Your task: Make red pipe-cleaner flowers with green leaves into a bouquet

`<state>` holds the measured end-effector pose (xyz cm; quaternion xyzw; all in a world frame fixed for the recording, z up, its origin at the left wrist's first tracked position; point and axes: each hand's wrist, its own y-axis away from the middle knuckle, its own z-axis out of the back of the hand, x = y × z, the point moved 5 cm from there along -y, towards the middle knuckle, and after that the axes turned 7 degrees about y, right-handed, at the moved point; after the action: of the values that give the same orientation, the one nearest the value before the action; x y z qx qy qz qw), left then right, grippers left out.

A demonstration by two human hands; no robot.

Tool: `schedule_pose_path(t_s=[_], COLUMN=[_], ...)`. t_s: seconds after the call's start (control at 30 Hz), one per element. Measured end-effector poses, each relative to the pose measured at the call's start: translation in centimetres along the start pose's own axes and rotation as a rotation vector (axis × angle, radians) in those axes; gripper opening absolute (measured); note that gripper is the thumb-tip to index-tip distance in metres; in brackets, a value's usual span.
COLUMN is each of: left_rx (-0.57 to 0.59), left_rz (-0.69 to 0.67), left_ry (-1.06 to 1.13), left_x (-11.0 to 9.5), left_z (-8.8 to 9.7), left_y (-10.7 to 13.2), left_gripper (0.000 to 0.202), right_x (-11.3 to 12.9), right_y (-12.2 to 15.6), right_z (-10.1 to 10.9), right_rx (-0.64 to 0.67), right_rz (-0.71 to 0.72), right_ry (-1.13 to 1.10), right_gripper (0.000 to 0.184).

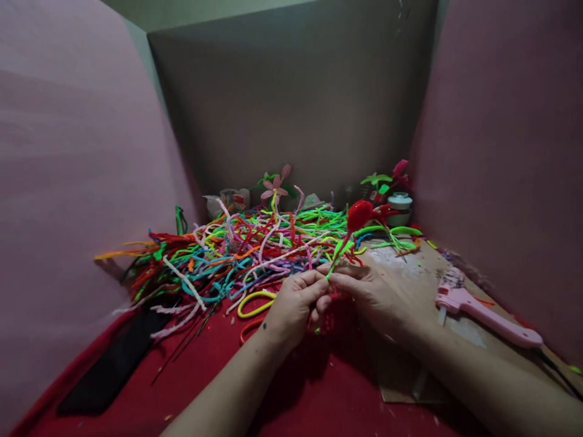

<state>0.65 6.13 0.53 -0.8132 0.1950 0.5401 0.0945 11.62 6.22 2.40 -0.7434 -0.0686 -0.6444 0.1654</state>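
Observation:
A pipe-cleaner flower (359, 216) with a fuzzy red head and a green-wrapped stem tilts up and to the right between my hands. My left hand (300, 306) pinches the green stem near its lower end. From the other side, my right hand (367, 291) closes on the same stem with thumb and fingers, touching the left fingertips. Some of the right fingers are hidden behind the stem and thumb. Close to my left wrist, one yellow loop and one orange-red loop (257, 305), which look like scissor handles, lie partly under the hand.
A large heap of coloured pipe cleaners (255, 243) spreads behind my hands. Right of my forearm, a pink glue gun (487, 314) rests on a brown board (401, 388). A white-lidded jar (399, 209) stands behind. A black flat item (109, 364) lies left on red cloth (191, 388).

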Motion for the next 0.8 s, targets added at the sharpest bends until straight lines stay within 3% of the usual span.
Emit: schedule_pose_path(t_s=[0.17,0.3,0.4,0.53,0.63,0.73,0.8], left_rx=[0.229,0.242,0.099,-0.215,-0.266,-0.25,-0.238], left_rz=[0.124,0.141,0.034,-0.397,-0.585,-0.579,-0.502], left_ry=[0.305,0.263,-0.048,-0.829,-1.255,-1.307,-1.15], left_x=[1.0,1.1,0.8,-0.6,-0.6,-0.5,-0.7], left_z=[-0.5,-0.6,-0.3,0.0,-0.4,-0.3,-0.1], left_y=[-0.1,-0.2,-0.2,0.6,1.1,1.0,0.7], left_gripper=[0.017,0.017,0.023,0.021,0.017,0.021,0.021], right_x=[0.2,1.0,1.8,2.9,3.3,3.2,2.5], right_y=[-0.2,0.1,0.4,0.7,0.7,0.8,0.7], right_z=[0.2,0.1,-0.2,0.0,0.0,0.0,0.1], right_rx=[0.087,0.037,-0.062,-0.211,-0.189,-0.149,-0.139], right_rz=[0.044,0.03,0.001,0.019,0.012,0.0,0.002], right_ry=[0.046,0.084,0.208,0.307,0.37,0.373,0.32], right_gripper=[0.017,0.016,0.024,0.018,0.013,0.007,0.009])
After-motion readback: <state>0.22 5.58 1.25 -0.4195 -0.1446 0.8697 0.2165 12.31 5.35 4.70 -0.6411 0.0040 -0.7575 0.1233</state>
